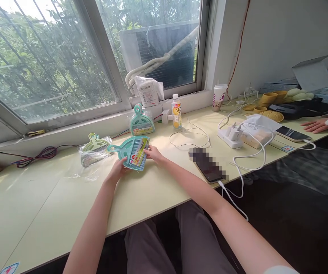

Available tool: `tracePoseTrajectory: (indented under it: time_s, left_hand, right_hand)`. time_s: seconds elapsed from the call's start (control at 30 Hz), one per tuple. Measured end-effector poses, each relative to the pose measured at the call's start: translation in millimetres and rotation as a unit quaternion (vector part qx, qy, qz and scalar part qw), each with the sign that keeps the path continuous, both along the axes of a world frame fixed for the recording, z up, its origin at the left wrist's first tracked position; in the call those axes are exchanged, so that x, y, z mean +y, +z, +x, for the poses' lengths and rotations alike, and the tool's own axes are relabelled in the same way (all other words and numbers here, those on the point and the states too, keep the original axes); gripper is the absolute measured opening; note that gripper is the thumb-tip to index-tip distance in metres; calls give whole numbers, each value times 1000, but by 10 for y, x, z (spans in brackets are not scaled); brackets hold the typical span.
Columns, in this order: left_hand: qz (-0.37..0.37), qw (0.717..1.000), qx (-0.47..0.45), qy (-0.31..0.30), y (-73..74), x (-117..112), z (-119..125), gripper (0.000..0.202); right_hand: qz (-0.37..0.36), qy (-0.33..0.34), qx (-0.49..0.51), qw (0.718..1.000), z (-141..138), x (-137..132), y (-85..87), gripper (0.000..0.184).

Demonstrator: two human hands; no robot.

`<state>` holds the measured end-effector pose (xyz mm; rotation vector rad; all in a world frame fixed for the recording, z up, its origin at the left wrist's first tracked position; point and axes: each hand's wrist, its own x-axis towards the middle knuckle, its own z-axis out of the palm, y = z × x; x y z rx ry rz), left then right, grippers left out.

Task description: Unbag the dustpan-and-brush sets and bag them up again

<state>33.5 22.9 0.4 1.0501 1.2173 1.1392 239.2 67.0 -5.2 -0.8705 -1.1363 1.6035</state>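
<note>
A teal mini dustpan-and-brush set (132, 151) with a colourful label is held tilted just above the pale table (52, 213). My left hand (118, 170) grips its lower left edge. My right hand (153, 153) pinches its right edge. A pale green set in a clear bag (94, 149) lies just left of it. Another teal set in a bag (141, 122) leans against the window ledge behind.
A phone (209, 166) on a white cable lies right of my right arm. Further right are a charger block (232, 135), a small bottle (176, 111), a cup (219, 96), yellow bowls (268, 99) and another person's hand (317, 125) by a second phone (292, 134).
</note>
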Motion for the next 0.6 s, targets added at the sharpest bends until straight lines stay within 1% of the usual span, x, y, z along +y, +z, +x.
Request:
tracePoseTrajectory:
  time_s: [0.03, 0.07, 0.1, 0.13, 0.17, 0.23, 0.27, 0.3, 0.33, 0.4, 0.47, 0.5, 0.53, 0.57, 0.6]
  left_hand:
    - [3, 1000, -2, 30, -14, 21, -24, 35]
    - [6, 998, -8, 55, -20, 39, -55, 31]
    - [9, 997, -17, 75, -21, 52, -87, 27]
    - [10, 995, -27, 94, -16, 60, -115, 24]
    - [8, 993, -36, 109, -8, 63, -136, 22]
    - [-3, 991, -48, 125, 12, 54, -148, 21]
    - [-8, 991, -50, 126, 21, 44, -139, 22]
    - [-11, 991, -51, 122, 28, 32, -122, 23]
    - [-12, 992, -50, 113, 33, 19, -98, 26]
    - [-18, 995, -40, 89, 38, -8, -38, 31]
    - [-29, 998, -20, 59, 38, -32, 34, 38]
    - [-35, 998, -8, 43, 37, -42, 73, 41]
    - [-39, 999, 4, 29, 37, -53, 113, 44]
    - [-39, 999, 11, 15, 36, -62, 156, 46]
    - [-34, 999, 14, 2, 36, -72, 199, 47]
  right_hand:
    - [8, 11, -49, 999, 10, 21, -3, 4]
    - [16, 11, -94, 995, 37, 52, -6, 12]
    - [23, -5, -127, 992, 82, 90, -9, 19]
    - [27, -39, -143, 989, 144, 135, -12, 25]
    - [26, -97, -138, 985, 221, 183, -16, 30]
    - [-8, -222, -86, 971, 399, 278, -22, 41]
    - [-37, -262, -62, 962, 488, 319, -22, 49]
    - [-58, -280, -48, 957, 567, 352, -21, 58]
    - [-71, -282, -51, 956, 630, 374, -16, 64]
    - [-72, -251, -86, 961, 683, 376, 6, 74]
    - [-28, -210, -148, 966, 624, 315, 43, 76]
    - [13, -196, -185, 963, 556, 262, 65, 75]
    - [66, -189, -228, 953, 470, 196, 87, 71]
    - [131, -190, -279, 932, 374, 121, 107, 65]
    - [202, -191, -336, 900, 274, 42, 123, 58]
